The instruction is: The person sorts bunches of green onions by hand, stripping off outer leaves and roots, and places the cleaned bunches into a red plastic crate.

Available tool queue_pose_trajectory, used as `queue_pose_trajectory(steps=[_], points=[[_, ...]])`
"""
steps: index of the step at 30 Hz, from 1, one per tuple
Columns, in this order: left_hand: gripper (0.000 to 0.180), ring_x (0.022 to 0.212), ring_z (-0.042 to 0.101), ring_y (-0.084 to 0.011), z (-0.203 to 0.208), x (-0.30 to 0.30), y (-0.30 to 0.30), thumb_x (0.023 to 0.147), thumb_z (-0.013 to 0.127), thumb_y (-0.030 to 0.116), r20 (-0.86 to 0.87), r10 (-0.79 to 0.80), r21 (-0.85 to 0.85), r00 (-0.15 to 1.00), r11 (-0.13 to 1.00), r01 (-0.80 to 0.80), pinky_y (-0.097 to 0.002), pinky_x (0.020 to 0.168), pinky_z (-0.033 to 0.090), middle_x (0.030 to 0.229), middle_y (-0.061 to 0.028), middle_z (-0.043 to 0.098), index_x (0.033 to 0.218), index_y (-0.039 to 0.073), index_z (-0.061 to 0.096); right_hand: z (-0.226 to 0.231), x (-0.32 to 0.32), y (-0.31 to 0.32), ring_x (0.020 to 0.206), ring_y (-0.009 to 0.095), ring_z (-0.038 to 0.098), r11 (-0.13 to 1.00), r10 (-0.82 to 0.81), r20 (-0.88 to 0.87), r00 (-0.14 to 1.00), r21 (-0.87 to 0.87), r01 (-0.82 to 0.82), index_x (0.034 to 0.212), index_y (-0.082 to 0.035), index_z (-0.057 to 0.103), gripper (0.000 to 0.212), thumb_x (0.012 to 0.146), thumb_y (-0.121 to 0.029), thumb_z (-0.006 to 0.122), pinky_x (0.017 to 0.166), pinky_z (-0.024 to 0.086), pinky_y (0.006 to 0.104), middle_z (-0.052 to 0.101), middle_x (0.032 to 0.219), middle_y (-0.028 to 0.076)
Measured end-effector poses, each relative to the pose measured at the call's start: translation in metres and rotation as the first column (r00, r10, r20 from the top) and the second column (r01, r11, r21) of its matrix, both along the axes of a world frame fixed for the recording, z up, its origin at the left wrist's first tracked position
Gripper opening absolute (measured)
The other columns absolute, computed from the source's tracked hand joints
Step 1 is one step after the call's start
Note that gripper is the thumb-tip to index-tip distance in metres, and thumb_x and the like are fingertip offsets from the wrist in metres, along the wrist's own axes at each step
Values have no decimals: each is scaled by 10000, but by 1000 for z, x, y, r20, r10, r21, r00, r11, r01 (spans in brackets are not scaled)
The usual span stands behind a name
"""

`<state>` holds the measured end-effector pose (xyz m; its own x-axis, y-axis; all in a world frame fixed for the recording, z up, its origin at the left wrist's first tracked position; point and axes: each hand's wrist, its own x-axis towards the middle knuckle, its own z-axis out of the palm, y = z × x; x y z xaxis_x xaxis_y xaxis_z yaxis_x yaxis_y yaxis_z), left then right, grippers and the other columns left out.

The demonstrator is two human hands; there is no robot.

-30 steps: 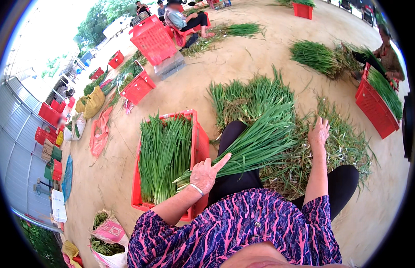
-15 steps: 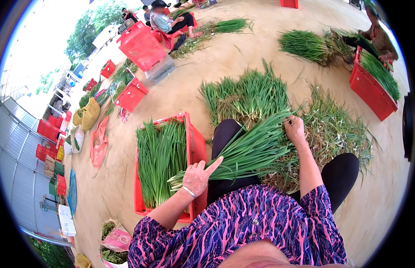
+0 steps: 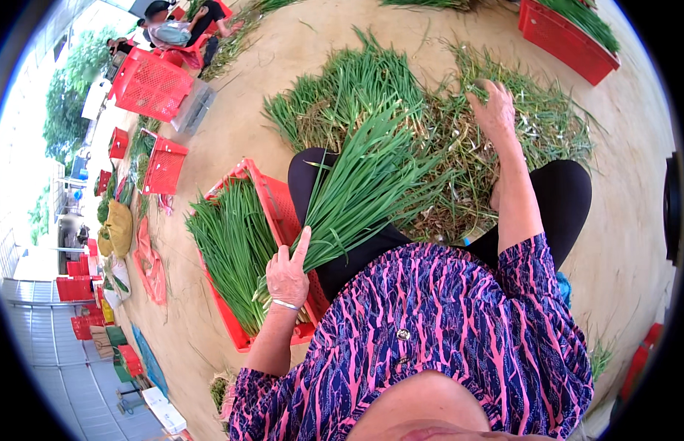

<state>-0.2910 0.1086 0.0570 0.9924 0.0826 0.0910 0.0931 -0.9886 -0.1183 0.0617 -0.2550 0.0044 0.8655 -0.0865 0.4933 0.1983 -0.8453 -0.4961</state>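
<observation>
My left hand [image 3: 288,275] is closed round the pale base of a bunch of garlic chives [image 3: 371,180], its index finger stretched along the stalks. The bunch lies across my left thigh, leaf tips fanning away from me. Just left of it stands a red plastic crate [image 3: 274,198] packed with upright chives [image 3: 235,253]. Out to the right, my right hand [image 3: 495,110] hovers over a heap of leaf scraps [image 3: 540,140], fingers curled in with a bit of loose green leaf showing between thumb and fingers. Beyond my knees lies a large pile of untidy chives [image 3: 357,88].
Another red crate of chives [image 3: 566,37] stands at the far right. Upturned red crates [image 3: 149,84] and a seated person [image 3: 182,29] are at the far left. Yellow sacks [image 3: 118,228] and an orange-red bag [image 3: 147,261] lie along the left side.
My right hand has left the leaf tips of the bunch and moved over the scrap heap. The bunch in my left hand has swung to point more away from me. The whole view has shifted.
</observation>
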Motion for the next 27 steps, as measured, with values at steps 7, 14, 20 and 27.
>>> queue_pose_trajectory(steps=[7, 14, 20, 27], points=[[925, 763, 577, -319, 3, 3, -2, 675, 609, -70, -5, -5, -4, 1000, 1000, 5, -418, 701, 496, 892, -119, 498, 1499, 288, 391, 57, -41, 35, 723, 115, 586, 703, 623, -178, 762, 556, -445, 984, 5, 695, 229, 917, -205, 635, 703, 485, 315, 684, 760, 81], [885, 837, 588, -381, 4, 6, -4, 705, 660, -42, -78, -7, -24, 997, 1000, 5, -470, 746, 492, 985, -179, 552, 1503, 220, 380, 16, -34, 57, 887, 325, 615, 543, 662, -99, 743, 746, -385, 997, -1, 693, 417, 992, -360, 480, 874, 460, 379, 685, 907, 208], [893, 831, 590, -383, 8, 7, -8, 695, 656, -45, -91, -7, -11, 996, 1000, 6, -475, 739, 492, 1002, -185, 548, 1503, 221, 381, 30, -31, 59, 778, 229, 572, 737, 445, -6, 895, 570, -363, 961, 7, 696, 505, 1034, -397, 403, 835, 445, 352, 625, 750, 102], [931, 780, 575, -329, 11, 10, -13, 676, 622, -45, -52, -21, 18, 998, 1000, 22, -435, 716, 496, 921, -128, 500, 1506, 297, 376, 16, -34, 75, 650, 76, 484, 382, 724, -229, 651, 919, -102, 1040, -42, 681, 508, 1028, -483, 428, 600, 394, 254, 543, 719, -30]])
